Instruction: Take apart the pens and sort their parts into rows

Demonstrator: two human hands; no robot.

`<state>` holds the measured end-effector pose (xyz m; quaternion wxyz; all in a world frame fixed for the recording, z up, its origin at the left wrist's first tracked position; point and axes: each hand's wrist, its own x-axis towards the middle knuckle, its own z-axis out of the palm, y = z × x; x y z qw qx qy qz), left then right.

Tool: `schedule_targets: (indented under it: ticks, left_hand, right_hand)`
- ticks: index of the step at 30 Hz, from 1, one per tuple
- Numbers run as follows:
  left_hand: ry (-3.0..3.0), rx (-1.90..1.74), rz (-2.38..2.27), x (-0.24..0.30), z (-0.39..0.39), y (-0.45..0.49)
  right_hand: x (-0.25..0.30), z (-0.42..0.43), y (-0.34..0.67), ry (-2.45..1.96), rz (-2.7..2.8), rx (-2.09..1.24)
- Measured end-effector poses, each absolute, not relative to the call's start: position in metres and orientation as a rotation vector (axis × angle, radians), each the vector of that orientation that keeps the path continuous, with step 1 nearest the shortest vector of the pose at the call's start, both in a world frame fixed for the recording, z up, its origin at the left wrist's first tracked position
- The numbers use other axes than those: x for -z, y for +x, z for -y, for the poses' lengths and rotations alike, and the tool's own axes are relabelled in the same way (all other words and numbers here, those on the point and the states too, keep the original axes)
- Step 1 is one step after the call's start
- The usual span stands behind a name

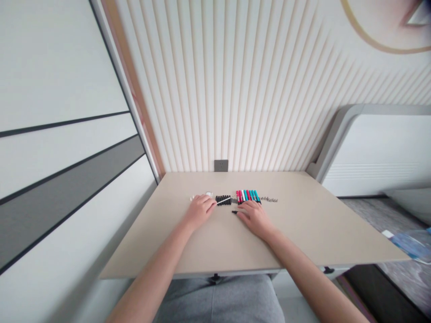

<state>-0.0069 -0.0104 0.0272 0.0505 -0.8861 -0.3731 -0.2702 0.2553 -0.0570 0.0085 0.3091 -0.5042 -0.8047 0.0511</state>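
I note the table (303,233) with all items near its far edge. Furthest left of the pen row (248,195) lie a few small white parts (208,194).

The left hand (200,210) rests just left of the pen row, fingers pinched together on a thin white stick (224,201) whose free end points over a cluster of short black pieces (223,198), which lies immediately left of the pen row.

The right hand (254,217) lies on the table just in front of the pen row. A small black piece (235,211) sits at its fingertips; I cannot tell whether it is gripped or only touched.

Right of the pen row runs a line of small dark bits (269,199).

My judgement: a part is being mated by hand. Joining stick and black piece calls for fine alignment, the two hands brought close together.
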Motion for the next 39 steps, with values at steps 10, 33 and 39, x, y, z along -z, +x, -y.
schedule_targets:
  ticks: [10, 33, 39]
  left_hand:
    - [-2.808, 0.711, 0.866, -0.024, 0.02, 0.011]
    - [-2.477, 0.504, 1.466, -0.027, 0.011, -0.01]
    - [-2.47, 0.511, 1.452, -0.025, 0.011, -0.007]
  right_hand:
    - [-0.008, 0.051, 0.24, -1.215, 1.71, -0.577]
    - [-0.023, -0.009, 0.236, -1.761, 2.18, -0.002]
    - [-0.019, -0.003, 0.236, -1.758, 2.227, 0.025]
